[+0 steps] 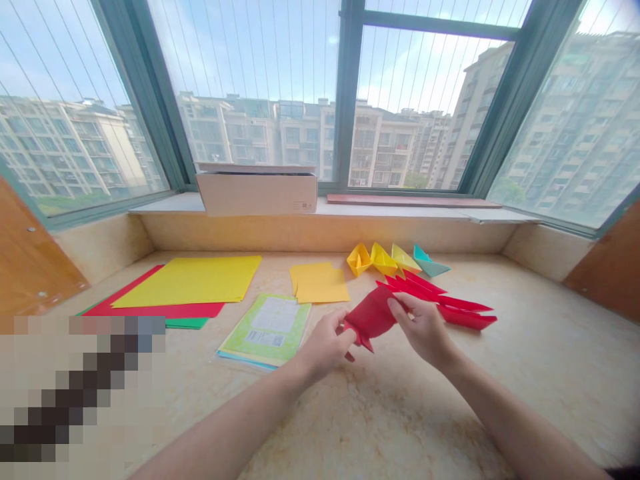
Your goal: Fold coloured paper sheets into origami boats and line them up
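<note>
A partly folded sheet of red paper [371, 313] is held up over the stone sill between both hands. My left hand [327, 341] pinches its lower left end, where small folded points stick out below the fingers. The upper right edge is gripped by my right hand [420, 327], thumb on the near face. Just behind the right hand lie several folded red paper boats [467, 317], partly hidden by it. Farther back stand yellow paper boats [383, 259] and a teal paper boat [430, 261] in a row.
Square orange-yellow sheets [323, 283] lie left of the boats. A packet of coloured paper [270, 327] is near my left forearm. Large yellow sheets [190, 280] lie over red sheets [150, 303] and green ones. A white box [257, 193] stands on the window ledge. Pixelation covers the lower left.
</note>
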{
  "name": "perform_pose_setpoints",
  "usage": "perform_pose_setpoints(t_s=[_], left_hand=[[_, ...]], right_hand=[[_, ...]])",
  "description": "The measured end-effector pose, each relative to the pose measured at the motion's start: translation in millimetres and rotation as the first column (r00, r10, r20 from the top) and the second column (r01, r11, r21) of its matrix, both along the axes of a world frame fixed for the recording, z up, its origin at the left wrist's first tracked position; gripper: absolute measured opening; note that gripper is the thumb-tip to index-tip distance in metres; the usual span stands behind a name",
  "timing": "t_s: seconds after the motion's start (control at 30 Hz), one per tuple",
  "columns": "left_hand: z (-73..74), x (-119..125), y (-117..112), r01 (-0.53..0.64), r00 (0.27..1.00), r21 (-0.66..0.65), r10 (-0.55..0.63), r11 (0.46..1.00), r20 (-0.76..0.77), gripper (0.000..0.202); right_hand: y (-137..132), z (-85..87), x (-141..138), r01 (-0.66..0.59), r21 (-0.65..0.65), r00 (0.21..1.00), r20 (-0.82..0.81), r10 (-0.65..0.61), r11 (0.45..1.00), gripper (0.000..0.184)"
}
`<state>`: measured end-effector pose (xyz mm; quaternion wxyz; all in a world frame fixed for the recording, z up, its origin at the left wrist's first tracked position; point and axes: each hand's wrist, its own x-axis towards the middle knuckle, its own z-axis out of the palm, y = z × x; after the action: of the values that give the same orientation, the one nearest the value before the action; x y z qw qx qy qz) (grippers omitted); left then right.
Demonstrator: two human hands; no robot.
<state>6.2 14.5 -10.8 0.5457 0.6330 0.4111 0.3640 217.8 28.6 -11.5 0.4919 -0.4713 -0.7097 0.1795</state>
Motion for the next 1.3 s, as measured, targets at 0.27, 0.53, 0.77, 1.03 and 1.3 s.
perform_pose_setpoints(t_s=[0.27,0.53,0.77,1.03,1.3], left_hand=[[-7.6,-1,3,0.112,0.987,0.152,-0.128,0.982,0.102,0.046],[5.1,-2,-10,0.187,0.982,0.231,-0.172,0.955,-0.081,0.043],[-4.2,-4,-1,-0.004,0.994,0.242,0.029,0.970,-0.102,0.053],[-0.9,-5,4,-0.071,0.996,0.172,0.080,0.983,-0.041,0.060],[-0.3,-3,-1,-0.029,0.989,0.282,0.068,0.959,-0.130,0.042]], right_hand=[[13,-9.5,10,0.060,-0.017,0.997,-0.057,-0.061,0.998,0.033],[22,-18.8,13,0.056,-0.058,0.996,-0.070,-0.060,0.997,0.035],[17,-12.2,16,0.046,0.247,0.982,0.166,-0.090,0.968,0.032],[6,-12.6,5,-0.315,0.106,0.905,0.334,0.264,0.943,0.036],[4,-8.6,6,-0.236,0.138,0.880,0.451,0.151,0.962,0.033]])
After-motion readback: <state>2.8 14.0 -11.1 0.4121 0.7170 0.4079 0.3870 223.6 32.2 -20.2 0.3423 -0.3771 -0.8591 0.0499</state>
